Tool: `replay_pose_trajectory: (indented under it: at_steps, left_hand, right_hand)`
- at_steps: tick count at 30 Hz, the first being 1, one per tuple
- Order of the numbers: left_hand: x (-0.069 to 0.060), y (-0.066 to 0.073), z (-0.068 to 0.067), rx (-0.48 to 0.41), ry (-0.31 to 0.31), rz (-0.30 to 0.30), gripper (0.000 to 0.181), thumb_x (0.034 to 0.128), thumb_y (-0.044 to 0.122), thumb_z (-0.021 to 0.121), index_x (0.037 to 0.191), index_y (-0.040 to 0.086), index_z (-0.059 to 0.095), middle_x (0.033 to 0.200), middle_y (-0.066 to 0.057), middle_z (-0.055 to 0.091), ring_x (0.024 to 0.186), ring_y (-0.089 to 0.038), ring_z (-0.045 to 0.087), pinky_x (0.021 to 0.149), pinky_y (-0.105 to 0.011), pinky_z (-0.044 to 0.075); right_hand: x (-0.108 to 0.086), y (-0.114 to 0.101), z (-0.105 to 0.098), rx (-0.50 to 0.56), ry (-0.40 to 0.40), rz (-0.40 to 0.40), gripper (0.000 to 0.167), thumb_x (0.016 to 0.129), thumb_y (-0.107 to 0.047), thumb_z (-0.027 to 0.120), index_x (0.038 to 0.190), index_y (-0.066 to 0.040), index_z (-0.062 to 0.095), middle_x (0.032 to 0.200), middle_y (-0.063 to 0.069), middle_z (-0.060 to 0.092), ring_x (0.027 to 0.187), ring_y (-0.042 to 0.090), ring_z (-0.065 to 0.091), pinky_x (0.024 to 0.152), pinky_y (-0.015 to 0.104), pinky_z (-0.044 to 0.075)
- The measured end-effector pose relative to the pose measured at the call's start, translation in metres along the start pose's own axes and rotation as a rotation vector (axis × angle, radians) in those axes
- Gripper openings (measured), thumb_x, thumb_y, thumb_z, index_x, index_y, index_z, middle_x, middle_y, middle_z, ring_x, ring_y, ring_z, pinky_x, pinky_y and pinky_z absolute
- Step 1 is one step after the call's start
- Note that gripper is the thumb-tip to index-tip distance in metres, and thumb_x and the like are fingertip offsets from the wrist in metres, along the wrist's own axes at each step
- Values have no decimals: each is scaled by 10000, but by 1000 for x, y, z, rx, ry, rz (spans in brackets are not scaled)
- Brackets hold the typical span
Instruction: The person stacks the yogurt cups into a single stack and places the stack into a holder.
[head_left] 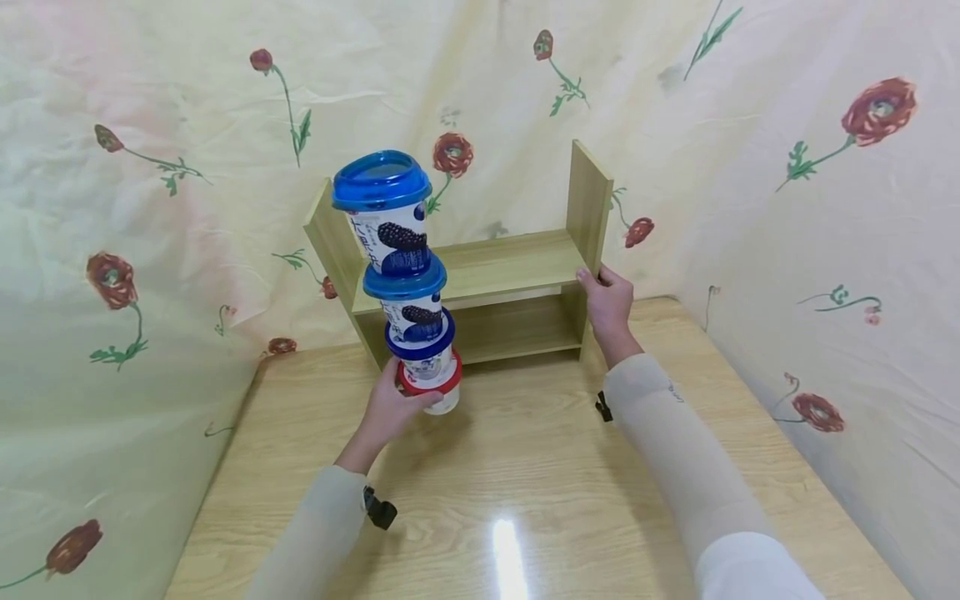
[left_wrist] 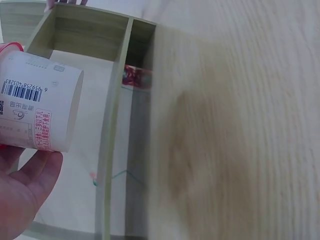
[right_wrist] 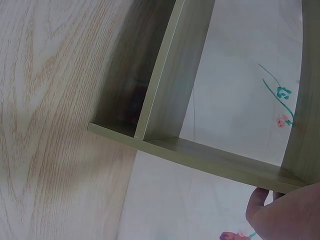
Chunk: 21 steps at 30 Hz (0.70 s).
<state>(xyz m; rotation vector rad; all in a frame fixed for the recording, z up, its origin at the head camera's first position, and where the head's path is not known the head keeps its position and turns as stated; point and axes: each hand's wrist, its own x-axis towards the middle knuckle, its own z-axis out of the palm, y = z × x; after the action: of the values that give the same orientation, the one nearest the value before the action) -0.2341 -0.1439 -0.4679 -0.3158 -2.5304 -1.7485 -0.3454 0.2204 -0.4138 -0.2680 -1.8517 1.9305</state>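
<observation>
In the head view, my left hand grips the bottom cup, a white one with a red lid, thumb across its front. Stacked on it are a cup with a dark blue lid, another with a bright blue lid, and a larger blue-lidded cup showing blackberries on top. The left wrist view shows the barcode side of the white cup near a two-tier wooden shelf. My right hand holds that shelf's right side panel, thumb at the front.
The shelf stands at the back of a light wood table. Flower-printed cloth hangs behind and on both sides. Black straps dangle from the sleeves. Part of the shelf's left side is behind the stacked cups.
</observation>
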Motion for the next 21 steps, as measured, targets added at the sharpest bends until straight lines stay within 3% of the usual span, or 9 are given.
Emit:
replay_pose_trajectory:
  at_steps: [15, 21]
  left_hand:
    - [21, 41, -4, -24, -31, 29, 897, 819, 384, 850, 1522, 174, 335, 1435, -62, 515, 1302, -295, 503, 1088, -543, 418]
    - [34, 48, -7, -15, -11, 21, 928, 796, 426, 859, 1519, 161, 342, 1429, -62, 521, 1292, -286, 512, 1088, -531, 422]
  right_hand:
    - [1, 3, 2, 22, -5, 12, 414, 941, -190, 735, 1314, -30, 651, 1292, 178, 653, 1109, 159, 615, 999, 298, 481]
    - [-1, -1, 0, 33, -4, 10, 409, 943, -178, 731, 1314, -27, 648, 1288, 188, 653, 1091, 156, 619, 983, 294, 487]
